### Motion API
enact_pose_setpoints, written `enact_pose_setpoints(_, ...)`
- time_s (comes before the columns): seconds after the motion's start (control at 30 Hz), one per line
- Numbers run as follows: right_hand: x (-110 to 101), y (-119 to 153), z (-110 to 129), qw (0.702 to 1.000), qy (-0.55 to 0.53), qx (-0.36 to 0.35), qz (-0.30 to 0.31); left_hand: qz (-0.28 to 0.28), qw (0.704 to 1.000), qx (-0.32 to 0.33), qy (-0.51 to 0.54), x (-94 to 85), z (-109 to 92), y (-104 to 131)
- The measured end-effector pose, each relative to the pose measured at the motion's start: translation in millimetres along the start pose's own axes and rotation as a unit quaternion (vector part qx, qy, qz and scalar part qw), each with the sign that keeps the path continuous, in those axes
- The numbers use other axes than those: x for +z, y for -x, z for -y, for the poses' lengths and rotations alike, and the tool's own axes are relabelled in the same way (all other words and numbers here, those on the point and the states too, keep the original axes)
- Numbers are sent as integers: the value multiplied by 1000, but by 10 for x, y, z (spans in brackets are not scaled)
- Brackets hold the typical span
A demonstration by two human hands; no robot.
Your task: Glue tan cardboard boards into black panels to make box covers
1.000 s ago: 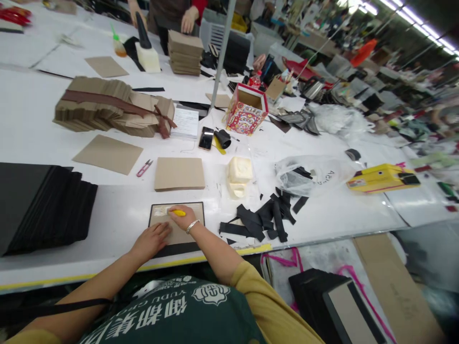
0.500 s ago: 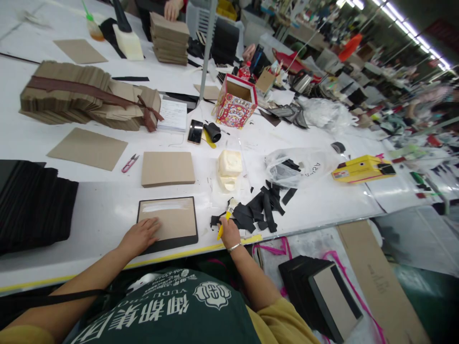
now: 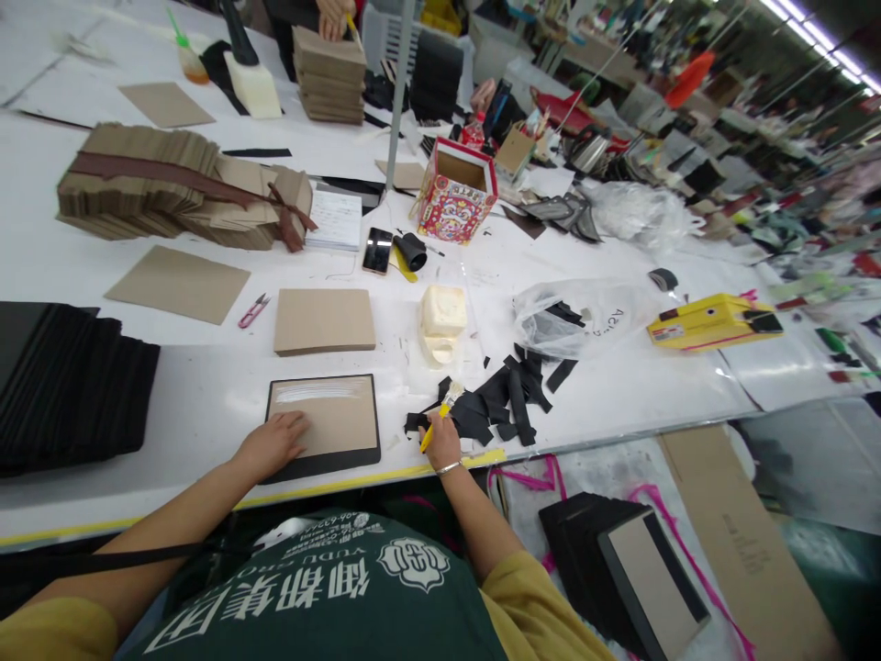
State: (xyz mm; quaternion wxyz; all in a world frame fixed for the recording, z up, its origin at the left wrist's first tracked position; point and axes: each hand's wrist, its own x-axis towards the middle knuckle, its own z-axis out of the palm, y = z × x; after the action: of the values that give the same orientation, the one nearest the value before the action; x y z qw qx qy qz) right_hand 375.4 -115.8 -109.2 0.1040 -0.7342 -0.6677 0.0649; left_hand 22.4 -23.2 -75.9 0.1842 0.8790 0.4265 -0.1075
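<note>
My left hand (image 3: 281, 442) rests with fingers stretched out on a beige board with a black border (image 3: 344, 422) at the table's front edge. White streaks run across the upper part of this board. My right hand (image 3: 441, 444) is closed round the yellow handle of a glue brush (image 3: 436, 424), bristles pointing away from me. Beneath and beside the brush lie black strips (image 3: 488, 401) in a loose heap. Farther back stands a cream-coloured tub (image 3: 442, 317), its rim coated with whitish matter. A stack of beige boards (image 3: 325, 321) sits behind the bordered board.
Black pieces (image 3: 75, 386) are piled at the left. Thread snips (image 3: 253, 310), a phone (image 3: 377, 251), a red patterned box (image 3: 457, 193), a plastic bag (image 3: 551, 321) and a yellow box (image 3: 712, 321) occupy the table. Across it, another person's hand (image 3: 335, 16) touches a board stack.
The camera view has shifted slightly. My left hand stays flat on the board and my right hand keeps the brush over the black strips. Across the table, a yellow-handled tool now shows by the other person's hand.
</note>
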Motion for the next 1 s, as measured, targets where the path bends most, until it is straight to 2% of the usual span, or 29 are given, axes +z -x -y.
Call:
enact_pose_setpoints(0.17, -12, -34, 84, 999, 26, 29, 14, -19, 999, -10, 26, 41, 25, -24)
enact_pose_setpoints(0.37, -111, -58, 4, 999, -34, 25, 25, 9, 998, -27, 48, 23, 49, -61)
enact_pose_setpoints(0.53, -171, -27, 52, 998, -51, 28, 28, 46, 994, -29, 91, -171, 63, -165)
enact_pose_setpoints(0.63, -197, -46, 118, 998, -55, 6, 9, 14, 993, -32, 110, -337, 11, -219)
enact_pose_setpoints(0.73, -248, -109, 222, 997, -67, -20, -18, -66, 985, -2, 159, -466, -156, -282)
enact_pose_setpoints(0.8, -298, -168, 315, 996, -78, -41, -25, -93, 972, 37, 213, -510, -330, -355)
enact_pose_setpoints(0.9, -405, -266, 471, 990, -123, -55, -37, -89, 942, 100, 309, -527, -618, -518)
enact_pose_setpoints(1.0, -558, -368, 631, 975, -218, -34, -29, -49, 901, 87, 423, -553, -855, -676)
